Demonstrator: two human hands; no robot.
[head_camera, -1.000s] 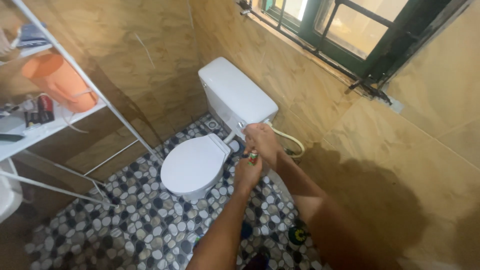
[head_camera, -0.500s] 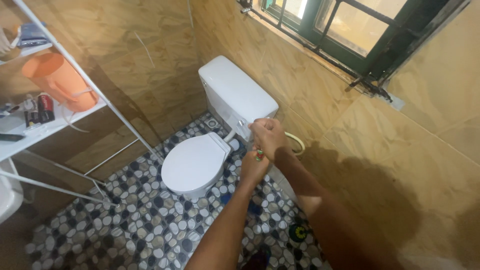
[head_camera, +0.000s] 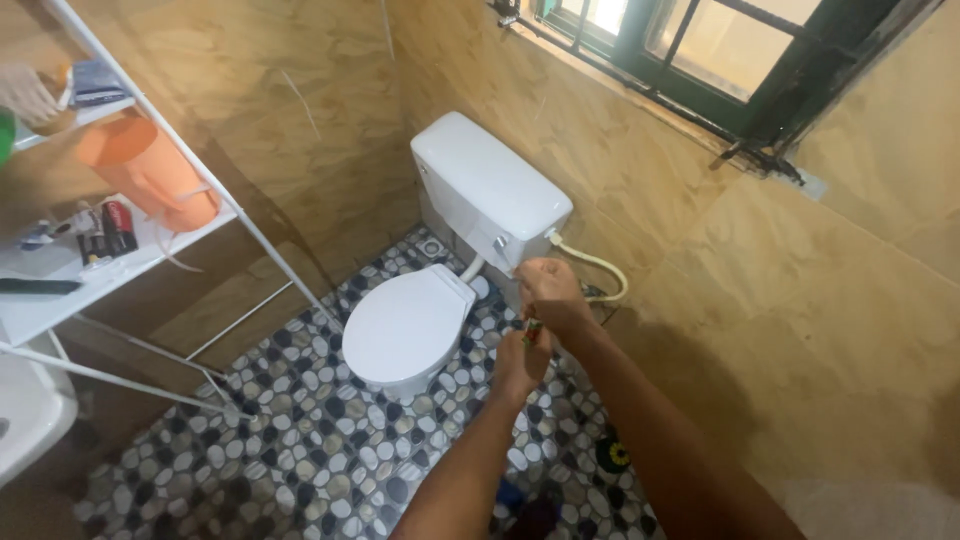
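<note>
My left hand (head_camera: 521, 362) and my right hand (head_camera: 548, 293) are held out together in front of me, above the floor beside a white toilet (head_camera: 412, 325). Both close on a small red and green object (head_camera: 531, 329) between them; what it is I cannot tell. The right hand sits higher, near the toilet's white cistern (head_camera: 488, 188) and its flush lever (head_camera: 499, 243). The toilet lid is down.
A white metal rack (head_camera: 150, 240) stands at the left with an orange jug (head_camera: 150, 170) and small bottles on its shelves. A hose (head_camera: 600, 268) runs from the cistern along the tiled wall. Pebble-pattern floor (head_camera: 320, 440); a dark-framed window (head_camera: 720, 50) above; a white basin edge (head_camera: 25, 415) lower left.
Both hands have stayed together near the cistern, shifting slightly while working the small object; the right hand rose a little above the left. The view has barely moved.
</note>
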